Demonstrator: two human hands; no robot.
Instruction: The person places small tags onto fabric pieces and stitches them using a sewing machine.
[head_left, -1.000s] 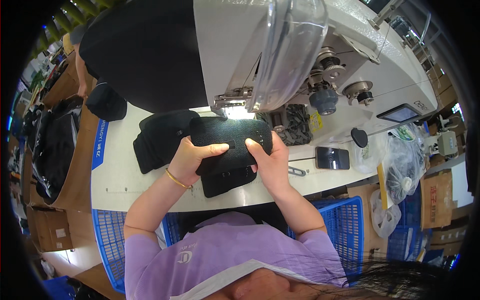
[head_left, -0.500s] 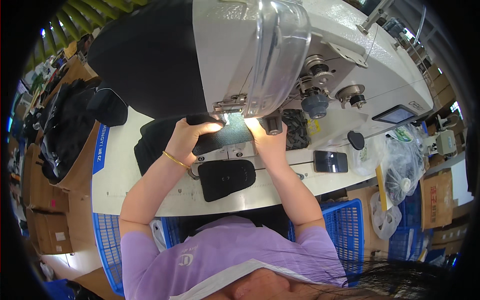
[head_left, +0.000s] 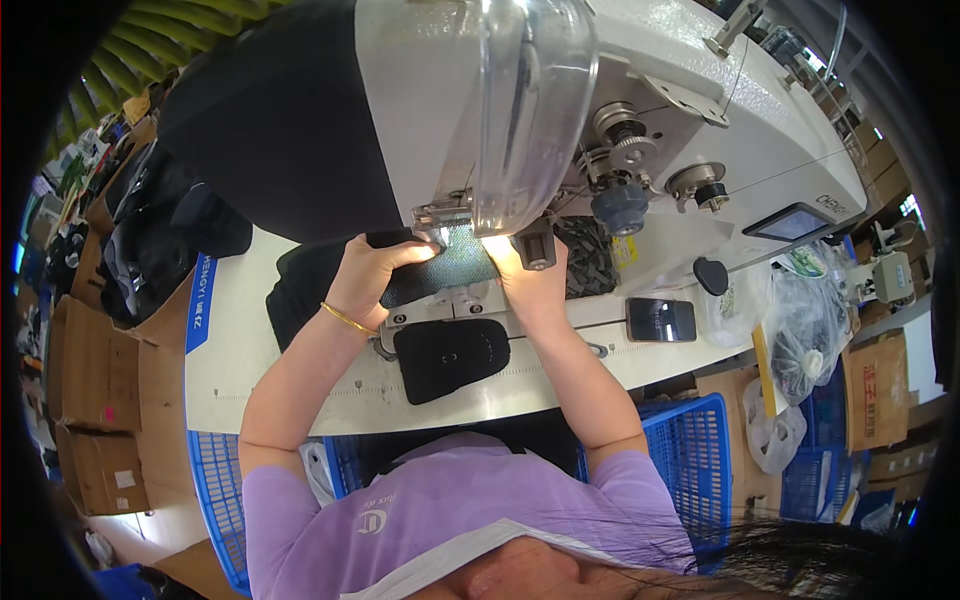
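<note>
A grey-green woven fabric piece with black fabric at its left lies under the presser foot of a sewing machine, lit by the lamp. My left hand grips its left side, the thumb stretched along the top toward the needle area and the other fingers mostly hidden. On the right edge, my right hand pinches the cloth close to the foot, its fingertips partly hidden by the machine. A black rounded fabric piece with light stitch marks lies flat on the table, nearer to me.
More black fabric lies left of my left hand. A phone rests on the table at the right, near clear plastic bags. Blue baskets stand below the front edge. Black items fill a carton at far left.
The view has shifted slightly, so the machine head appears a little farther left. Both hands keep their hold on the fabric, with hardly any movement relative to the machine.
</note>
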